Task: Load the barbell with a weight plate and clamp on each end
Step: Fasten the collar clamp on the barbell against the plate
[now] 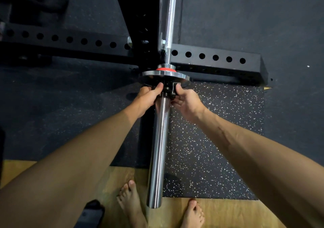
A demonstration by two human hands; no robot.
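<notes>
A chrome barbell (pixel 158 149) runs from the rack toward me, its sleeve end above my bare feet. A small chrome weight plate (pixel 164 74) with a red hub sits on the sleeve against the collar. Right behind the plate, a black clamp (pixel 169 89) wraps the sleeve. My left hand (pixel 149 97) grips the clamp's left side, thumb pressed on top. My right hand (pixel 186 100) holds its right side, thumb on the square lever. My fingers hide the clamp's underside.
The black rack upright (pixel 140 17) and its holed floor beams (pixel 215 58) stand just beyond the plate. A speckled rubber mat (pixel 219 140) lies to the right, a wooden platform (pixel 122 175) under my feet. A dark object (pixel 91 212) lies by my left foot.
</notes>
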